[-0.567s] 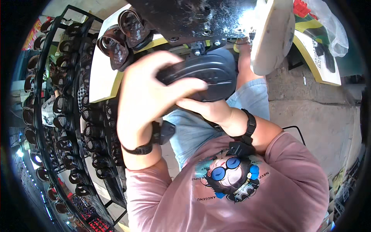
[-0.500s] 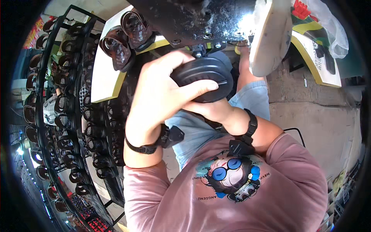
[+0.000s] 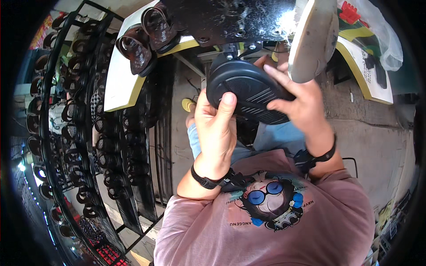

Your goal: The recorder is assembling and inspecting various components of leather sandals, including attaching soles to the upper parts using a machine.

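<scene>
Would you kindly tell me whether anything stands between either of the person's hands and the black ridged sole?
Nothing visible does: the left hand and right hand hold the black ridged sole directly, one at each side.

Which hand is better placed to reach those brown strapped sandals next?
Probably the left hand: it's nearer the brown strapped sandals on the yellow-edged white table. The right hand is farther; both hold the black ridged shoe sole.

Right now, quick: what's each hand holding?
Left hand: closed, gripping the black sole, thumb on its face.
Right hand: closed on the same sole's right side.
</scene>
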Motion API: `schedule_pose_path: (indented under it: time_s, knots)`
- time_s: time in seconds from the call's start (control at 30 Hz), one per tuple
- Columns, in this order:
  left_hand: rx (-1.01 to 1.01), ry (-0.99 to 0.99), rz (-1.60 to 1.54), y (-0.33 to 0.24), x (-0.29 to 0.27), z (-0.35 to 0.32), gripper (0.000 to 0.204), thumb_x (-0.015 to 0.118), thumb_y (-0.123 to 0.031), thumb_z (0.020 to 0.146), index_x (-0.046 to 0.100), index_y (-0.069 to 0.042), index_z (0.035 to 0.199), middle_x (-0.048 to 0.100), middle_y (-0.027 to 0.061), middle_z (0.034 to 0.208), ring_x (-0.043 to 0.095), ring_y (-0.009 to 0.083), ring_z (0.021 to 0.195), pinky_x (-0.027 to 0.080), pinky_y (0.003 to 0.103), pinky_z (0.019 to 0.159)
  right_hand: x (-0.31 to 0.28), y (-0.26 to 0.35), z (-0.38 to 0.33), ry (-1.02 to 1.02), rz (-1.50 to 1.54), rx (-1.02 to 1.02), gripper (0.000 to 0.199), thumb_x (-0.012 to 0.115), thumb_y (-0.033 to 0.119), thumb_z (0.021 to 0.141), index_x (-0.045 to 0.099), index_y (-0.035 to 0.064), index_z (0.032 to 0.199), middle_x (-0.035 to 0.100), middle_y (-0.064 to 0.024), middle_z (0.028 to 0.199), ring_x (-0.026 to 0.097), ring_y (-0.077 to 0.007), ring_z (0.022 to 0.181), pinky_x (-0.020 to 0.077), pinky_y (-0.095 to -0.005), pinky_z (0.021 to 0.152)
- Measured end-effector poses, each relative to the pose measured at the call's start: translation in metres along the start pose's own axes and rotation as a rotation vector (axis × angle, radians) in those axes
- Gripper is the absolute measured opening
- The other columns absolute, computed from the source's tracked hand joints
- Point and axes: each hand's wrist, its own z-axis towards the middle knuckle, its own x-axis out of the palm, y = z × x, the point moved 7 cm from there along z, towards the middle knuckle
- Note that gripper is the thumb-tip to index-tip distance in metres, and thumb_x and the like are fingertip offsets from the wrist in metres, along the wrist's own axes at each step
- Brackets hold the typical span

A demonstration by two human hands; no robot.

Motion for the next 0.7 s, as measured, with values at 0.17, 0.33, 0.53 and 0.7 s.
schedule_pose_path:
  time_s: [0.17, 0.33, 0.53, 0.7]
  knots:
    - [-0.024, -0.002, -0.042, -0.009, -0.001, 0.002, 0.028, 0.063, -0.011, 0.086, 0.055, -0.001, 0.111, 0.062, 0.008, 0.104, 0.059, 0.0155, 0.094, 0.046, 0.03, 0.087, -0.013, 0.018, 0.039, 0.187, 0.043, -0.031, 0.039, 0.076, 0.031, 0.063, 0.066, 0.0048, 0.091, 0.06, -0.0097, 0.087, 0.056, -0.0305, 0.074, 0.0457, -0.0343, 0.068]
    - [0.133, -0.19, 0.508, -0.067, -0.032, 0.0, 0.024, 0.07, -0.008, 0.079, 0.059, 0.001, 0.098, 0.064, 0.0062, 0.094, 0.059, 0.0125, 0.084, 0.047, 0.026, 0.078, 0.02, 0.018, 0.013, 0.236, 0.18, 0.144, 0.045, 0.077, 0.029, 0.067, 0.065, 0.0041, 0.103, 0.064, -0.0137, 0.096, 0.059, -0.0327, 0.085, 0.0465, -0.0357, 0.076]
    - [1.192, -0.479, 1.463, -0.171, -0.067, -0.032, 0.036, 0.07, -0.003, 0.075, 0.054, 0.002, 0.107, 0.06, 0.0139, 0.102, 0.06, 0.024, 0.095, 0.047, 0.034, 0.086, 0.065, -0.019, -0.038, 0.273, 0.184, 0.236, 0.05, 0.08, 0.024, 0.066, 0.062, 0.0025, 0.108, 0.061, -0.0137, 0.103, 0.061, -0.0261, 0.083, 0.0487, -0.033, 0.071]
    - [0.513, -0.405, 2.201, -0.17, -0.211, 0.07, 0.047, 0.064, 0.005, 0.065, 0.06, -0.002, 0.111, 0.059, 0.0175, 0.106, 0.057, 0.033, 0.099, 0.046, 0.038, 0.087, 0.081, -0.013, -0.025, 0.358, 0.205, 0.271, 0.044, 0.077, 0.023, 0.07, 0.062, 0.0007, 0.105, 0.061, -0.0133, 0.098, 0.061, -0.0259, 0.078, 0.0488, -0.0326, 0.07]
